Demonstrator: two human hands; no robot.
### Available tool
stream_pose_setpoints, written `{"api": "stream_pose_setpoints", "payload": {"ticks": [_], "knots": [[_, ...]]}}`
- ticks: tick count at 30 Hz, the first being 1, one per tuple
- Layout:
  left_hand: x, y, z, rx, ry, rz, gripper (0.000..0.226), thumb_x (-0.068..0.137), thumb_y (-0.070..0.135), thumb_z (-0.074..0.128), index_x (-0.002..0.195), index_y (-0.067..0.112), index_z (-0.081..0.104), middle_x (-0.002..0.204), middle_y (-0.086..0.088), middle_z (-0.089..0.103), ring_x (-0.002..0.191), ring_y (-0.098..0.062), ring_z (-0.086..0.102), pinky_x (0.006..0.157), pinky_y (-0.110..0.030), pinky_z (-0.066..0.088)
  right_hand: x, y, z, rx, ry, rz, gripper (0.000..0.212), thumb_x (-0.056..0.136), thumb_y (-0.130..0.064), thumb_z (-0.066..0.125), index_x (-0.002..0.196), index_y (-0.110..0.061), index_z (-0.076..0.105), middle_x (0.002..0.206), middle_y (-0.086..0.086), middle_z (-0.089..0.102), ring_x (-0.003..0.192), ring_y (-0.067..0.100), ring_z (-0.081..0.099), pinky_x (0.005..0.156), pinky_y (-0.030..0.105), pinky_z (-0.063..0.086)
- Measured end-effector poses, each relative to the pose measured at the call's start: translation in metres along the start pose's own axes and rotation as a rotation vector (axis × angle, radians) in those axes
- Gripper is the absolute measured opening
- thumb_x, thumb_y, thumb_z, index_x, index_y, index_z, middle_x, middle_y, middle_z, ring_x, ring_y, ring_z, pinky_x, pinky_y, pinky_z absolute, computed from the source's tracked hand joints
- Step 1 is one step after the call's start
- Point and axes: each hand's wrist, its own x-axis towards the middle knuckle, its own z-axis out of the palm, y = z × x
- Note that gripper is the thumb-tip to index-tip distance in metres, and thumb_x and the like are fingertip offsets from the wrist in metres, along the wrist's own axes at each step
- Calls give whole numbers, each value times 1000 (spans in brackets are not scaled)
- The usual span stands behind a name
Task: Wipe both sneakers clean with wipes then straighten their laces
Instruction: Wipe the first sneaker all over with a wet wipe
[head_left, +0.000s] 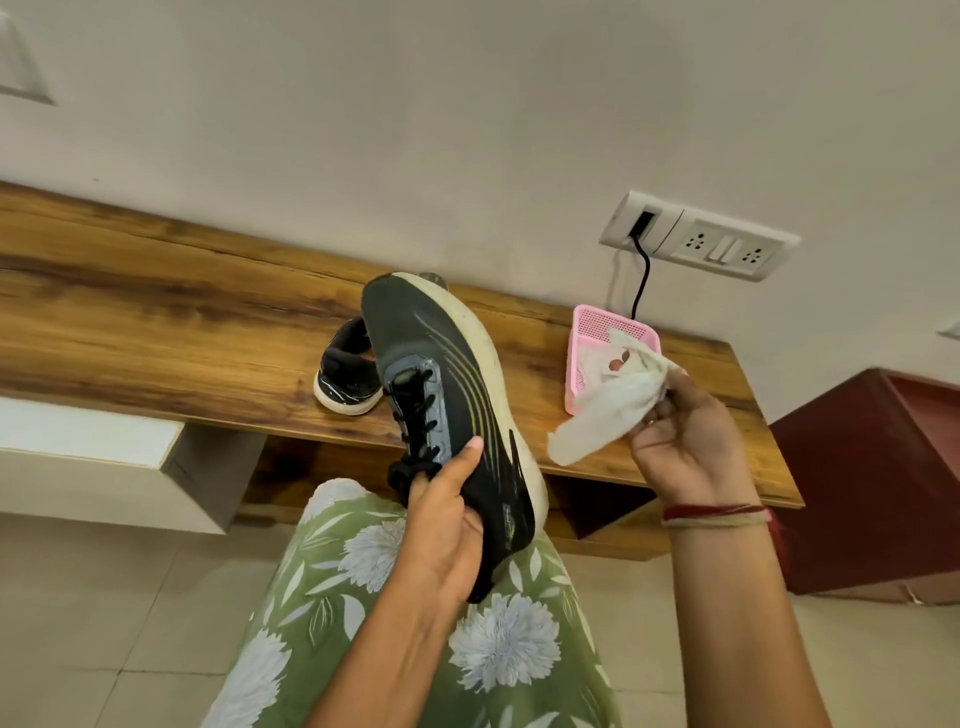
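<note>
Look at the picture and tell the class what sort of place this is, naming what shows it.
Probably a room in a home, perhaps a bedroom or hallway. A long wooden shelf is fixed to a plain wall, a switch and socket panel with a cable plugged in sits above it, and the floor is tiled.

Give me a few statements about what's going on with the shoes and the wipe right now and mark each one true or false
1. The left hand holds the black sneaker with the white sole in the air. True.
2. The right hand grips a blue sponge. False: it holds a crumpled white wipe.
3. The second black sneaker sits on the wooden shelf. True.
4. The wipe is pressed against the held sneaker. False: it hangs apart, to the sneaker's right.
5. The pink plastic basket stands on the floor. False: it stands on the shelf, below the white wall socket.
</note>
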Motion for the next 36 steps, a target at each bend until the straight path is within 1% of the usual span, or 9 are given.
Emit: {"api": "stream_pose_setpoints", "payload": {"ticks": [4, 9, 16, 19, 21, 24, 28, 33, 36], "knots": [[-1, 5, 0, -37, -2, -46, 46, 85, 6, 63, 130, 5, 55, 115, -14, 69, 101, -24, 68, 70, -33, 59, 5, 0, -9, -19, -56, 98, 30, 89, -25, 53, 108, -2, 59, 112, 16, 66, 102, 26, 65, 78, 43, 55], [-1, 8, -3, -6, -20, -64, 43, 84, 9, 63, 126, 5, 59, 116, -14, 69, 108, -26, 65, 85, -38, 54, 12, 10, 8, -218, -195, 25, 35, 83, -1, 56, 118, 2, 54, 101, 20, 68, 82, 26, 69, 76, 42, 56], [-5, 10, -5, 166, -52, -135, 15, 83, 6, 56, 91, 5, 68, 81, -12, 72, 72, -24, 66, 69, -34, 53, 55, 24, 76, -1291, -498, -832, 29, 86, 3, 54, 104, -12, 70, 102, -1, 68, 94, 13, 63, 80, 12, 46], [-5, 6, -4, 282, -65, -124, 24, 74, 9, 60, 96, 3, 69, 87, -15, 72, 72, -27, 67, 64, -33, 52, 76, 29, 93, -1548, -600, -1016, 41, 83, 5, 53, 120, -11, 61, 105, 3, 70, 99, 19, 64, 88, 17, 44], [-4, 5, -4, 298, -50, -104, 34, 74, 9, 60, 107, 1, 66, 93, -16, 73, 76, -28, 69, 62, -33, 53, 84, 30, 95, -1670, -657, -1030, 46, 83, 5, 52, 127, -10, 53, 103, 8, 70, 99, 24, 65, 90, 29, 47], [-3, 5, -3, 303, -26, -80, 36, 77, 5, 60, 113, 2, 64, 98, -18, 72, 84, -31, 68, 67, -35, 53, 89, 29, 90, -1808, -762, -1062, 33, 86, 1, 51, 116, -6, 62, 104, 12, 70, 99, 30, 65, 88, 39, 49], [-6, 3, -2, 367, 39, -37, 24, 82, 2, 59, 106, 7, 60, 94, -19, 71, 85, -34, 67, 74, -41, 55, 83, 33, 84, -1828, -747, -1201, 34, 83, -4, 47, 110, -6, 67, 109, 12, 68, 102, 31, 63, 89, 39, 48], [-5, 2, -3, 354, 43, -36, 35, 80, 4, 61, 115, 3, 60, 101, -20, 71, 93, -37, 67, 74, -41, 53, 84, 39, 83, -1976, -743, -1014, 35, 85, 0, 49, 114, -9, 66, 111, 15, 67, 104, 34, 60, 89, 43, 46], [-5, 6, -3, 318, 57, -24, 35, 80, 4, 61, 115, 3, 60, 102, -20, 70, 92, -36, 67, 71, -39, 53, 74, 43, 74, -1884, -769, -1058, 36, 82, 7, 51, 113, -6, 67, 110, 15, 67, 103, 33, 62, 91, 40, 47]]}}
